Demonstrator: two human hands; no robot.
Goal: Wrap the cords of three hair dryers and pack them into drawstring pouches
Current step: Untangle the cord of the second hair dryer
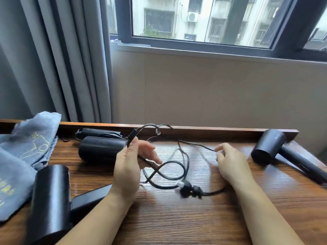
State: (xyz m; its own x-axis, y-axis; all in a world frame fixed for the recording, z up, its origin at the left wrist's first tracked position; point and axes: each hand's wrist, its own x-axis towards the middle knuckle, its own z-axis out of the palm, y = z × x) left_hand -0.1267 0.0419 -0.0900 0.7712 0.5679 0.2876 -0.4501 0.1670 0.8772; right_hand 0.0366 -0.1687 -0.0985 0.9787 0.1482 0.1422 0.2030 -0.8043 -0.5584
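Three black hair dryers lie on the wooden table: one at the near left, one at the back centre-left, one at the far right. My left hand grips the handle and cord end of the middle dryer. A black cord loops loosely between my hands, its plug resting on the table. My right hand pinches a thin stretch of that cord. Grey-blue drawstring pouches with yellow print are heaped at the far left.
A raised wooden lip runs along the table's back edge against a beige wall. Grey curtains hang at the back left, beside a window.
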